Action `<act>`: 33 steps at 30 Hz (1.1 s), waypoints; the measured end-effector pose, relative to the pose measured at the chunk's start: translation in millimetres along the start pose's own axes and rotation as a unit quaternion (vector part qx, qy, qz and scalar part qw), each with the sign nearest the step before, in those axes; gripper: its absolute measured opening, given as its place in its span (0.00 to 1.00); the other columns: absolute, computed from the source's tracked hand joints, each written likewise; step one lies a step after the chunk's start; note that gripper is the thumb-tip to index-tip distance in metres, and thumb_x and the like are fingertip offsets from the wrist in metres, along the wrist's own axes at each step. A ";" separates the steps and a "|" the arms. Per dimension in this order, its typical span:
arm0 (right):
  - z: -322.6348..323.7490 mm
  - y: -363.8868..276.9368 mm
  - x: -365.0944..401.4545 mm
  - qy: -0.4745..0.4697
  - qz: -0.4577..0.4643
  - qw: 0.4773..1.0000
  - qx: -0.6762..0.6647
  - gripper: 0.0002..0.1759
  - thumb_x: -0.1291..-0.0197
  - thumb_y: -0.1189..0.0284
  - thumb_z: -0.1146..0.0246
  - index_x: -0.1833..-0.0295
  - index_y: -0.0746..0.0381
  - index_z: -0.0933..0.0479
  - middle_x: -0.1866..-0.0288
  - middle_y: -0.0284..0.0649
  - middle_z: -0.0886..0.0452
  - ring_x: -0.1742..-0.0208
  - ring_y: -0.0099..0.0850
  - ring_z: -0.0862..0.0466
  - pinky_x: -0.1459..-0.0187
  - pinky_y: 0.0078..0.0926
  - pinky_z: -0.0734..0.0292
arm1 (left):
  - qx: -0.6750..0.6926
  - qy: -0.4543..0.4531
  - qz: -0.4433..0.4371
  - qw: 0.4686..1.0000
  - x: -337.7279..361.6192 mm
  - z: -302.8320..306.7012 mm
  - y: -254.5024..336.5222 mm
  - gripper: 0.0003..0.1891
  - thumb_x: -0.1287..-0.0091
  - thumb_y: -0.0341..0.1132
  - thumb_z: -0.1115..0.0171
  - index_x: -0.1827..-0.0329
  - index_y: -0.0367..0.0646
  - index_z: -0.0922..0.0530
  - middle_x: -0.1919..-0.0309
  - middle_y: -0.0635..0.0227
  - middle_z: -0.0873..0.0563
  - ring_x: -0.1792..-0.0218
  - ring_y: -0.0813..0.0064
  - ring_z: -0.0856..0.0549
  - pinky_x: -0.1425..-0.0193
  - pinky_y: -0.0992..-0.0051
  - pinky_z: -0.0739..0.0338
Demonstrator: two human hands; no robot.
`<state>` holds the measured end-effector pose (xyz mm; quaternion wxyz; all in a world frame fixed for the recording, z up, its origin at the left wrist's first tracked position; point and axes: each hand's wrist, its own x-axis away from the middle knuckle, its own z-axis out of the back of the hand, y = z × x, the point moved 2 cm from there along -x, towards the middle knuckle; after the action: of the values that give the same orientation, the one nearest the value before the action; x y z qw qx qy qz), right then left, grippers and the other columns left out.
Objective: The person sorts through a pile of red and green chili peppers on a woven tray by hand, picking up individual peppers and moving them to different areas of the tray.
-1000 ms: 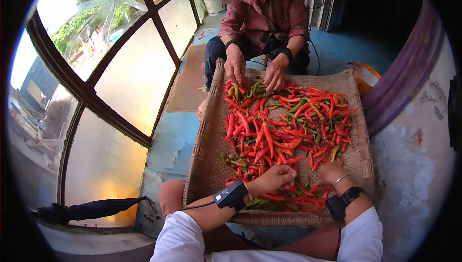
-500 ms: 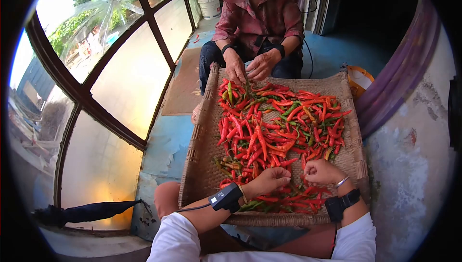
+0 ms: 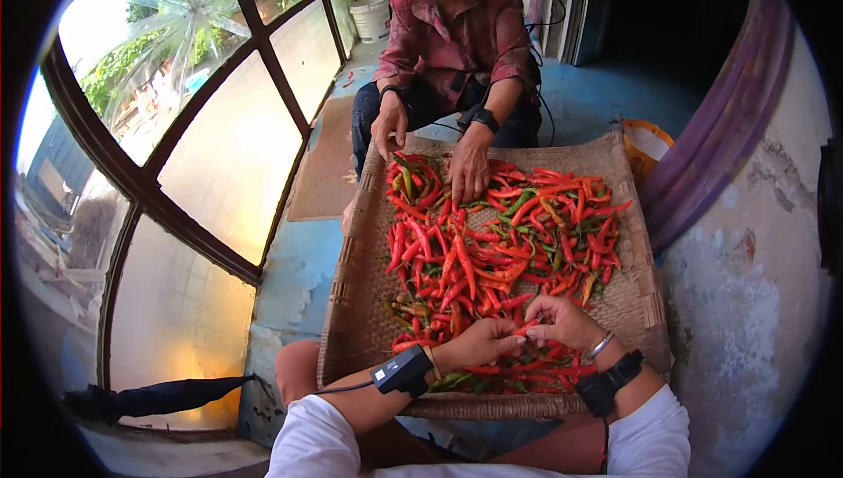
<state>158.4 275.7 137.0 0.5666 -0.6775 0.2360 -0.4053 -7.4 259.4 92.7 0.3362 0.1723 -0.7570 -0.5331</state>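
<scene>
My left hand (image 3: 481,343) and my right hand (image 3: 565,322) meet above the near part of a woven tray (image 3: 358,302). Between their fingertips a small red chili pepper (image 3: 528,328) shows, pinched from both sides; most of it is hidden by the fingers. Below and around them lies a broad heap of chili peppers (image 3: 465,258), mostly red with some green and brownish ones. The peppers right under my hands are partly covered by my palms and wrists.
Across the tray a person (image 3: 448,35) sits facing me, one hand (image 3: 469,171) on the peppers, the other (image 3: 387,125) over the tray's far left corner. A yellow-rimmed bucket (image 3: 648,146) stands by the purple curtain (image 3: 729,136). Windows (image 3: 233,153) line the left.
My right hand has moved left, and its fingertips now meet my left hand's at a red pepper. The other person's hands have separated, one reaching down onto the heap. The view has shifted slightly.
</scene>
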 end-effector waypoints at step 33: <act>27.5 51.5 -3.1 -0.138 -0.176 0.794 0.565 0.16 0.57 0.64 0.36 0.62 0.60 0.26 0.72 0.40 0.22 0.67 0.34 0.22 0.66 0.29 0.29 | 0.107 0.019 0.042 0.993 -3.0 10.2 -8.3 0.12 0.35 0.37 0.49 0.52 0.42 0.28 0.70 0.73 0.20 0.72 0.86 0.24 0.68 0.85 0.29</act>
<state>186.3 281.2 86.0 0.7938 -0.3159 -0.2389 -0.4616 -13.1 265.2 81.9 0.3526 0.1858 -0.8095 -0.4311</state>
